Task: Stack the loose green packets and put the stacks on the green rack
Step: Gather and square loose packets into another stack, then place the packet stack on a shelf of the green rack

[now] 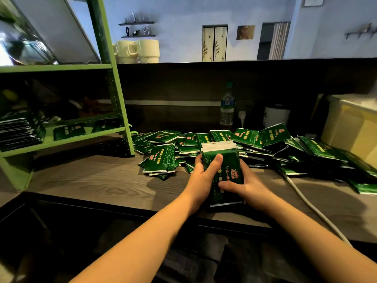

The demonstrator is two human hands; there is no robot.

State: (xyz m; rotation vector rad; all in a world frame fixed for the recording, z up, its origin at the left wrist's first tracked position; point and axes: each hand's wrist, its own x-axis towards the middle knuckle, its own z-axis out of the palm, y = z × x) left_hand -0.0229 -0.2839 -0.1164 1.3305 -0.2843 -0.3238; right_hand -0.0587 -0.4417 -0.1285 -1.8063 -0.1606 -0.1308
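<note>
stack of packets [221, 160] | both hands clasp it | loose packets [255, 139] behind

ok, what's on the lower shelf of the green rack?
On the green rack lower shelf: a tall stack of packets at the left and two packets lying flat beside it. Further back it is too dark to tell.

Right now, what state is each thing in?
Held stack: upright, gripped by both hands.
Left hand: closed on stack.
Right hand: closed on stack.
Loose packets: scattered on the counter.
Green rack: some packets already shelved.
Water bottle: upright, capped.
</note>
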